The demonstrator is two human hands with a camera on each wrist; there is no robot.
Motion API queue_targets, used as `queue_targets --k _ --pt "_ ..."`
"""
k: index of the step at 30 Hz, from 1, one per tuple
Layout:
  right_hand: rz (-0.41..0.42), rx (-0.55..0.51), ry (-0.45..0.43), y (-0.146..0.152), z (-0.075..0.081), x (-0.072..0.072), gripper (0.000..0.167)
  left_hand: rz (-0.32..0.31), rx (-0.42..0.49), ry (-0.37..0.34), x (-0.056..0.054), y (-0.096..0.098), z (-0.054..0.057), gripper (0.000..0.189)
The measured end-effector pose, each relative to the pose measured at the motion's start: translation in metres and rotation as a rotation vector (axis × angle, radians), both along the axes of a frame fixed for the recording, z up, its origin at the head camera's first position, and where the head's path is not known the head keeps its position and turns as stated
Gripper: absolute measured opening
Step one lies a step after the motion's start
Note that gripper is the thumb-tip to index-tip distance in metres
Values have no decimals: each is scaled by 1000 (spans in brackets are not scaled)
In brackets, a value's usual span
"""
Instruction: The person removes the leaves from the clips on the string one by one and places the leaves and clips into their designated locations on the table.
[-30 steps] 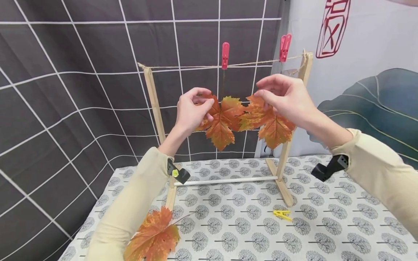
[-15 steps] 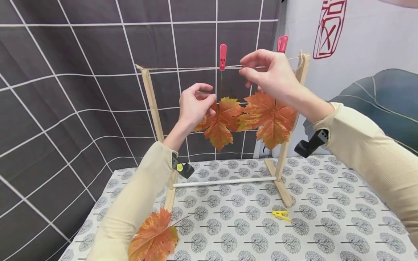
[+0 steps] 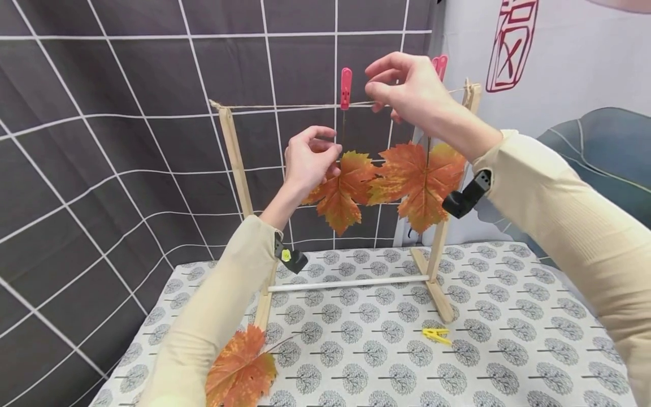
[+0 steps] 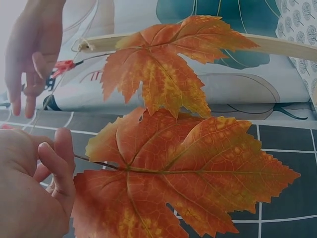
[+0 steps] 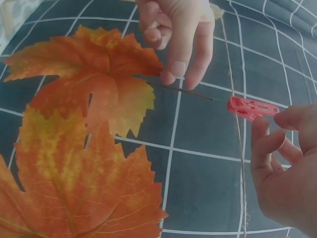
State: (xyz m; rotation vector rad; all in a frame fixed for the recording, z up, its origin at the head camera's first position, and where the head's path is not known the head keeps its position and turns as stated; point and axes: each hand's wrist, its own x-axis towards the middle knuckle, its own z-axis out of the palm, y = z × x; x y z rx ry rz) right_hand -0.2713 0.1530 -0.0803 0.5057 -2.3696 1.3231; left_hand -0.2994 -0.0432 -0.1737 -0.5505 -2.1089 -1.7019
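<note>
Broadly, 1 dark fabric backdrop [image 3: 152, 141] gridded with white lines rises behind 1 tree-printed tablecloth [image 3: 376, 362]. On that stands 1 pale wooden frame [image 3: 235, 158], its 2 uprights joined low by 1 smooth white rod [image 3: 351, 283] and high by 1 rough twine [image 3: 305, 106]. Jagged, veined and orange, 3 in all, come a left hanging leaf [image 3: 342, 195], a right hanging leaf [image 3: 419, 183] and a lower leaf [image 3: 241, 367] on the tablecloth. The left hand [image 3: 310, 161], loosely bent and empty, is beside the left hanging leaf. The right hand [image 3: 408, 89], thumb and fingers parted, holds nothing near the left pink clip [image 3: 346, 89]; the right pink clip [image 3: 441, 65] shows behind it. Smallest, 1 yellow clip [image 3: 430, 333] lies on the tablecloth.
</note>
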Motion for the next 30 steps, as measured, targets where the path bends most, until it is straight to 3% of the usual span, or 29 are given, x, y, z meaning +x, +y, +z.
queue_targets --k 8,30 --pt "-5 1 -51 -9 8 -9 33 31 -17 -21 -4 2 -2 24" --pt "69 34 -97 -23 22 -18 43 9 -15 -18 -4 8 0 20"
